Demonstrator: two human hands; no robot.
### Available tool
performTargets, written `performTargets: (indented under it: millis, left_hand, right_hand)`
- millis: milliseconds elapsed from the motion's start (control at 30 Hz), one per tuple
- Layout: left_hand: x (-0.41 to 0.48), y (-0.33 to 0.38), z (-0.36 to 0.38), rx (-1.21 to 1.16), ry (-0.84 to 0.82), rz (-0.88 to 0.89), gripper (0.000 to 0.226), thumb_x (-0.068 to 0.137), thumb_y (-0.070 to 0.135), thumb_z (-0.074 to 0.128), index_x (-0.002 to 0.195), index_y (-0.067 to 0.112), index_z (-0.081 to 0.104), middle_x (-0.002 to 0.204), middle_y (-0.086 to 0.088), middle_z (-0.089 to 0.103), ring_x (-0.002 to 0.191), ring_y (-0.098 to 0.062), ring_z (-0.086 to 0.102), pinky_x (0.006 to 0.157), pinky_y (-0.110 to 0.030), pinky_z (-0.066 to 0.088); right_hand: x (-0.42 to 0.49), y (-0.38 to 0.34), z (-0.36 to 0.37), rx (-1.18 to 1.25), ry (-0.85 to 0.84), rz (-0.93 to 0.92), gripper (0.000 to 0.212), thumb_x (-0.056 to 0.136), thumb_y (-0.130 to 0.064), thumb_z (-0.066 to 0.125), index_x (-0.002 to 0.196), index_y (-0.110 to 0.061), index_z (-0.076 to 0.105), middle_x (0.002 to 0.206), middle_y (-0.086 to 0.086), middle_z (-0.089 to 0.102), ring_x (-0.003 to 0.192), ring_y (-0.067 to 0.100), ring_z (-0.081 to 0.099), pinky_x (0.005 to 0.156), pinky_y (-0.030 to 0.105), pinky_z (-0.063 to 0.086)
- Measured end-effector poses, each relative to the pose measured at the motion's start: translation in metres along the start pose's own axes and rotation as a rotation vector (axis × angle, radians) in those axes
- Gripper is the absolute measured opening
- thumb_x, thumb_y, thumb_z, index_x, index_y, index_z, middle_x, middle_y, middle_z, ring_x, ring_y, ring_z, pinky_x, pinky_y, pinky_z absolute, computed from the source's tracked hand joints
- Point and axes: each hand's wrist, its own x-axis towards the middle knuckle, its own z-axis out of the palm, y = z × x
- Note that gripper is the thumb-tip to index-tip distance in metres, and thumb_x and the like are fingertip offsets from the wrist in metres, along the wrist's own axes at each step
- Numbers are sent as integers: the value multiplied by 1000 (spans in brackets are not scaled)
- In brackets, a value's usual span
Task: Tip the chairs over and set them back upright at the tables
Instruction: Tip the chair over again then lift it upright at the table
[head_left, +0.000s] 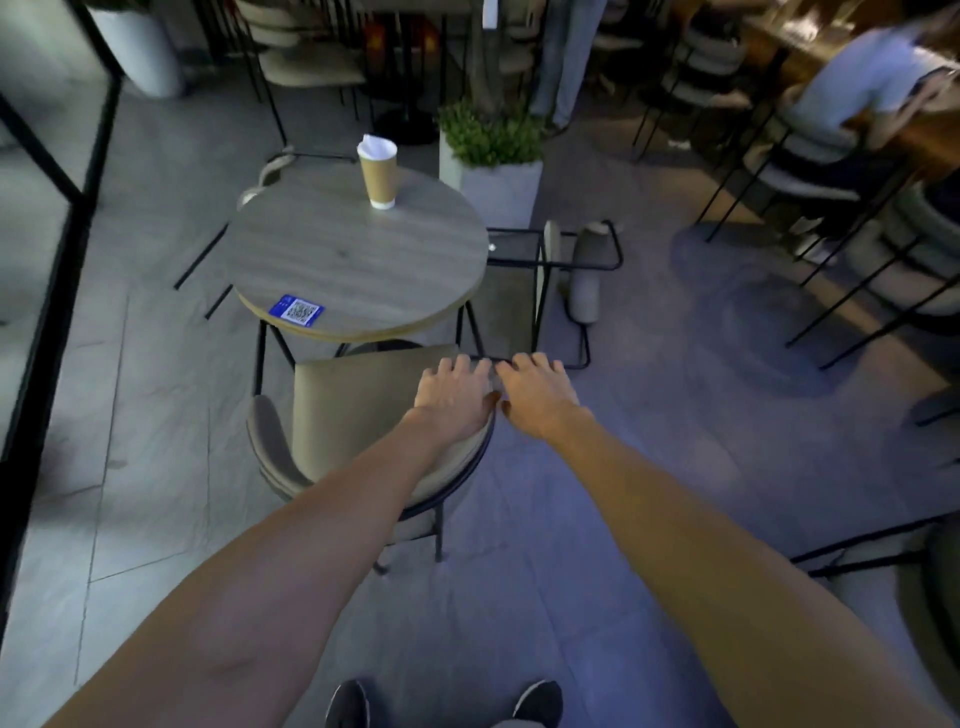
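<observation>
Both hands at the near chair, second chair down on the floor.

Left hand (457, 397) fingers (447, 366) spread flat over the right end of the near chair (363, 421) backrest; right hand (535, 392) fingers (522, 361) loosely spread, just beside it, contact unclear. Chair stands upright, tucked at the round surface (358, 254), which carries a paper cup (378, 174) and a blue QR sticker (297, 310). Tipped chair (563, 270) lies on its side right of the surface, beside a planter (493, 166).
</observation>
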Motion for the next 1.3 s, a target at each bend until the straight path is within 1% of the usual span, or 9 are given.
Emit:
performTargets:
  millis: [100,300,500,700,867,1000,1100,1167,1300]
  left_hand:
    - [29,47,-19,12,26,4,50,101,51,39,139,19,40,136,-14,49,126,-37,46,98,-52,41]
    - [94,142,-58,52,89,13,52,101,48,39,144,19,38,140,-13,46,129,-36,43,98,-51,40]
    - [184,205,-80,92,104,37,53,102,46,38,147,18,35,142,-15,44,129,-37,42,101,-51,39]
    - [313,248,-90,101,68,65,51,102,47,38,145,18,37,142,-15,43,130,-37,42,100,-50,39]
    - [424,287,-116,124,66,101,50,102,48,38,143,19,39,142,-14,44,131,-36,42,100,-49,39]
    - [504,318,-134,140,60,109,53,102,48,38,147,19,37,147,-15,41,135,-38,37,105,-52,37]
    - [565,342,-133,160,35,95,58,100,54,39,147,20,37,148,-14,41,137,-37,37,109,-53,34]
    - [605,357,-126,178,0,72,66,97,61,40,148,20,37,151,-15,38,139,-38,34,108,-52,34]
    - [686,381,-109,161,-62,-35,81,91,69,44,152,19,30,155,-16,32,141,-38,30,109,-53,31]
  right_hand:
    - [-3,57,-15,-4,-3,28,45,95,-28,57,136,-15,45,136,14,48,127,36,42,102,50,36]
    - [8,168,-43,-26,21,68,45,93,-22,56,135,-13,44,136,15,47,127,38,41,102,49,36]
    - [48,272,-46,-35,30,112,44,94,-22,54,136,-12,44,136,16,47,126,38,42,102,49,37]
    - [121,378,-48,-11,-8,152,50,95,-25,53,141,-14,41,142,17,43,131,39,38,108,53,33]
    - [184,476,-75,-3,6,207,40,98,-22,48,137,-12,43,139,17,46,129,40,40,107,53,34]
    - [233,545,-88,21,19,238,42,97,-22,49,137,-12,42,137,17,46,128,40,40,105,53,34]
    - [273,594,-85,34,38,224,41,96,-24,49,135,-12,44,136,16,47,127,40,41,103,52,35]
    - [302,630,-78,37,29,196,41,97,-24,50,135,-12,44,136,16,47,127,40,41,104,53,35]
    - [367,709,-65,19,-14,112,43,94,-23,52,135,-11,43,136,17,47,128,40,41,104,53,36]
